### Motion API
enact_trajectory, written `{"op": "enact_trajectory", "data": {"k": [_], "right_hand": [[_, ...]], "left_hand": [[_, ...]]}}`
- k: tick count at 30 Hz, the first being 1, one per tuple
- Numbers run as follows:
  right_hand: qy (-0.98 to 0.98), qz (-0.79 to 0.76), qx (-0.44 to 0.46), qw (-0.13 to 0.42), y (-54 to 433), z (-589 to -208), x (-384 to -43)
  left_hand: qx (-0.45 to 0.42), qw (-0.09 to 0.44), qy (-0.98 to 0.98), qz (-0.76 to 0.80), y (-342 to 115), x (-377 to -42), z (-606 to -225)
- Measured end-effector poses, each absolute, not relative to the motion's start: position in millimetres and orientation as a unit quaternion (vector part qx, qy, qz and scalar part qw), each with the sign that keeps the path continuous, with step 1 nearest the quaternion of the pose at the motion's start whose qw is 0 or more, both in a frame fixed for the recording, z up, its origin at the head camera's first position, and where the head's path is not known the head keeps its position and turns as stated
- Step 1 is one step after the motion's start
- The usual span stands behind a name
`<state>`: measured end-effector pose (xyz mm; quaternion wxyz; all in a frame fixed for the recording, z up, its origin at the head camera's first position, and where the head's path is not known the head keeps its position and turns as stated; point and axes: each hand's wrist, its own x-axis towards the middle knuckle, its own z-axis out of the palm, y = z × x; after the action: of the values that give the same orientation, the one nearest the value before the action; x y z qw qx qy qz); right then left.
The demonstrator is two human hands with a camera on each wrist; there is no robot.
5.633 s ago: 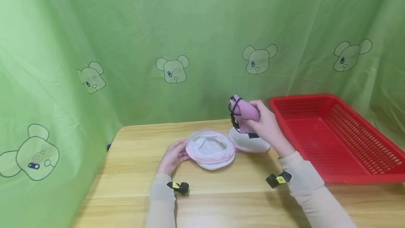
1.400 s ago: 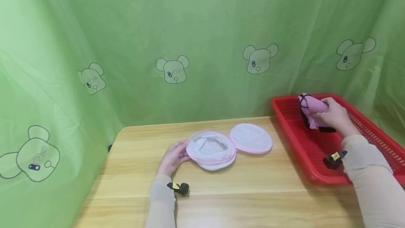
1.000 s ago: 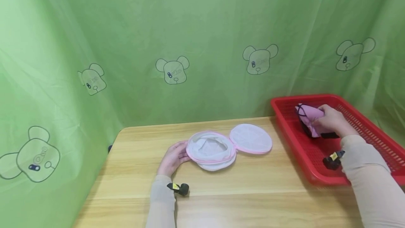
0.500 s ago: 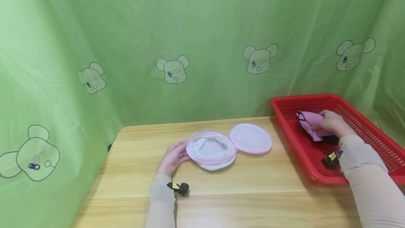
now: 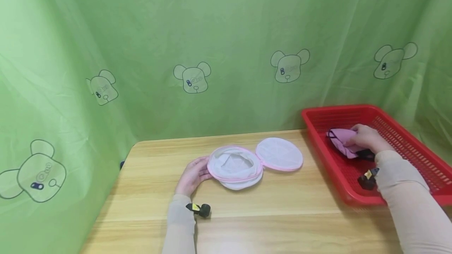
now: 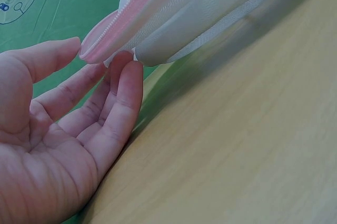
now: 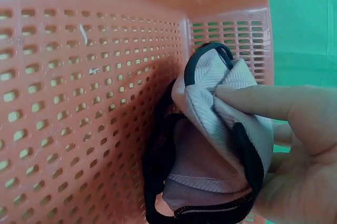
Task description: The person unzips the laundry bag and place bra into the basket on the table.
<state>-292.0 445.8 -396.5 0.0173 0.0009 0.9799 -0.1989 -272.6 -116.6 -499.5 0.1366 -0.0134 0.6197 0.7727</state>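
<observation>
A white mesh laundry bag with pink zip edging lies on the table, its round lid folded open to the right. My left hand holds the bag's left rim; in the left wrist view the thumb meets the pink zip edge and the curled fingers sit under the bag. Inside the red basket, my right hand grips a rolled lilac-pink cloth item with black straps and trim. In the right wrist view the cloth hangs close over the slotted basket floor, and the thumb presses into its folds.
The red plastic basket stands at the right side of the wooden table. Its raised walls surround the right hand. Behind the table hangs a green curtain with bear-head prints. Each wrist carries a small black camera.
My right hand has carried the lilac cloth item from above the laundry bag's lid to the right, then lowered it into the red basket. The left hand and bag have stayed put.
</observation>
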Motion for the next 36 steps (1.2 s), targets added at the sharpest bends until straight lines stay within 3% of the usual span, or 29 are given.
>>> {"op": "enact_trajectory", "data": {"k": [36], "right_hand": [[0.969,-0.229,-0.040,0.076,433.0,-399.6,-290.7]], "left_hand": [[-0.015,0.138,0.617,0.775,-116.0,-272.3,-498.8]]}}
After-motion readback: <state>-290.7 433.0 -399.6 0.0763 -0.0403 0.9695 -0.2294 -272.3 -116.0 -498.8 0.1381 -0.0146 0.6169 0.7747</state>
